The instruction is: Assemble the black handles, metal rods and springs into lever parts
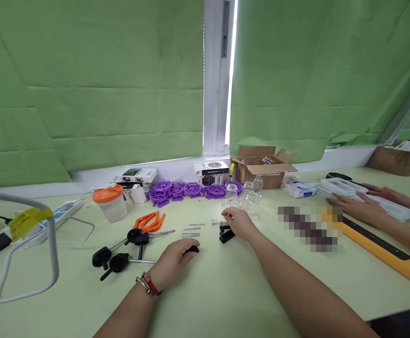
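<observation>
My left hand (172, 263) is closed round a small black part (192, 249) low over the table. Beyond it lie several thin metal rods (191, 234) and, to its left, black pump heads (119, 263) with metal tubes. My right hand (240, 222) has its fingers pinched together beside small springs (219, 223); what sits between the fingertips is too small to make out. Black plastic pieces (227, 234) lie just under and left of that hand. Orange handles (150, 221) rest behind the pump heads.
Purple round parts (192, 189), glass jars (250, 199) and an open cardboard box (266, 173) line the back. An orange-lidded cup (111, 204) and a grey wire frame (54, 253) are at left. Another person's hands (352, 206) rest by plastic trays at right, near a yellow tool (374, 239).
</observation>
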Tool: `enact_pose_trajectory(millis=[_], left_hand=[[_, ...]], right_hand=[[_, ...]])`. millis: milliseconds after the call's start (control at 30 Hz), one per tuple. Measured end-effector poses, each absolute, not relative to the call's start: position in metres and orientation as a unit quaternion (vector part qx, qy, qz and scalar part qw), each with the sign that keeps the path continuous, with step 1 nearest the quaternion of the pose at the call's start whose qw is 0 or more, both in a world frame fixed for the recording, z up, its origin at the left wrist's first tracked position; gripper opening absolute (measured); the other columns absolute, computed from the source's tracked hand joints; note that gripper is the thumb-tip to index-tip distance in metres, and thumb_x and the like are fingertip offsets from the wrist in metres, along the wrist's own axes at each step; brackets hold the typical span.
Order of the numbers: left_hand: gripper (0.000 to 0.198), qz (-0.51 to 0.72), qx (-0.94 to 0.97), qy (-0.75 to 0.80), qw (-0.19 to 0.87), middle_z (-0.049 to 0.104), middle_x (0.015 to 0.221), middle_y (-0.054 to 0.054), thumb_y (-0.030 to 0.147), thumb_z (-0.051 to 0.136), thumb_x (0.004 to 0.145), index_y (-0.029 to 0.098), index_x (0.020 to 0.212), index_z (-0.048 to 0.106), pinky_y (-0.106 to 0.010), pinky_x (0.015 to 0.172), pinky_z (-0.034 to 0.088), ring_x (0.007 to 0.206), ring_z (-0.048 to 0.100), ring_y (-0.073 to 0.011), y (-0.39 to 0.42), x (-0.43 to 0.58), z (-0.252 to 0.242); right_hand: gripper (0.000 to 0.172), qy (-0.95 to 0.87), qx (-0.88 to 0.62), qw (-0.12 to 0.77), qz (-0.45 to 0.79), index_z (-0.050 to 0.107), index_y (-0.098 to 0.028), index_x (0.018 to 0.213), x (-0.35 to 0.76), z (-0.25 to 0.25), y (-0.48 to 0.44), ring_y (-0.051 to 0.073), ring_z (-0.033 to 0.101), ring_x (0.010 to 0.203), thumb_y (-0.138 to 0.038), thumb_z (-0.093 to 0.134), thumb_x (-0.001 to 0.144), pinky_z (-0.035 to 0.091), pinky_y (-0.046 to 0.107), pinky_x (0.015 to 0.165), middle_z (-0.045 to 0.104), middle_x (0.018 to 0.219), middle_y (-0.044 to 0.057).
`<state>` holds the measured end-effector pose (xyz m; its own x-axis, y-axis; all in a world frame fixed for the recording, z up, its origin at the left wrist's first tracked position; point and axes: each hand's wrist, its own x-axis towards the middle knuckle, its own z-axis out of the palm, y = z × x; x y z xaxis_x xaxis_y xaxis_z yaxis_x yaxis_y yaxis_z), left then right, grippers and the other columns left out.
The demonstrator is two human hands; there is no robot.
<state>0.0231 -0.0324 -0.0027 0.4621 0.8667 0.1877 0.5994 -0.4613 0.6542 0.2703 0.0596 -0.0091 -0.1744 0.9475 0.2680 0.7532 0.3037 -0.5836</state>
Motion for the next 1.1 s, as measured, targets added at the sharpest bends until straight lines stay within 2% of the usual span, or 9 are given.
enact_pose_trajectory(millis=[333,467,900,1100], left_hand=[[0.023,0.253,0.815,0.453,0.259,0.064,0.099,-0.003,0.023,0.045,0.083,0.023,0.102,0.058,-0.027,0.08,0.043,0.089,0.057,-0.0166,-0.032,0.022,-0.003],[0.023,0.245,0.815,0.455,0.262,0.064,0.098,-0.002,0.022,0.045,0.083,0.023,0.102,0.058,-0.027,0.079,0.043,0.088,0.057,-0.0164,-0.032,0.022,-0.003],[0.026,0.235,0.815,0.462,0.257,0.064,0.1,-0.002,0.024,0.044,0.083,0.024,0.105,0.058,-0.027,0.081,0.043,0.09,0.057,-0.017,-0.034,0.023,0.0],[0.026,0.238,0.816,0.461,0.256,0.064,0.1,-0.004,0.025,0.044,0.083,0.023,0.105,0.058,-0.028,0.081,0.044,0.09,0.057,-0.018,-0.033,0.023,-0.001]], right_hand=[[0.016,-0.794,-0.555,0.16,0.187,0.071,-0.018,0.074,0.257,-0.012,0.107,0.014,0.059,0.071,-0.009,0.059,0.066,0.041,0.02,0.061,0.068,0.077,0.004],[0.012,-0.802,-0.551,0.123,0.195,0.071,-0.018,0.07,0.256,-0.012,0.115,0.013,0.057,0.063,-0.012,0.064,0.063,0.04,0.019,0.055,0.067,0.072,0.004],[0.008,-0.814,-0.543,0.079,0.19,0.071,-0.017,0.071,0.255,-0.01,0.121,0.011,0.057,0.063,-0.017,0.068,0.063,0.038,0.017,0.053,0.068,0.071,0.003],[0.009,-0.82,-0.539,0.074,0.177,0.071,-0.018,0.069,0.251,-0.009,0.12,0.012,0.058,0.063,-0.014,0.068,0.062,0.038,0.018,0.054,0.068,0.071,0.003]])
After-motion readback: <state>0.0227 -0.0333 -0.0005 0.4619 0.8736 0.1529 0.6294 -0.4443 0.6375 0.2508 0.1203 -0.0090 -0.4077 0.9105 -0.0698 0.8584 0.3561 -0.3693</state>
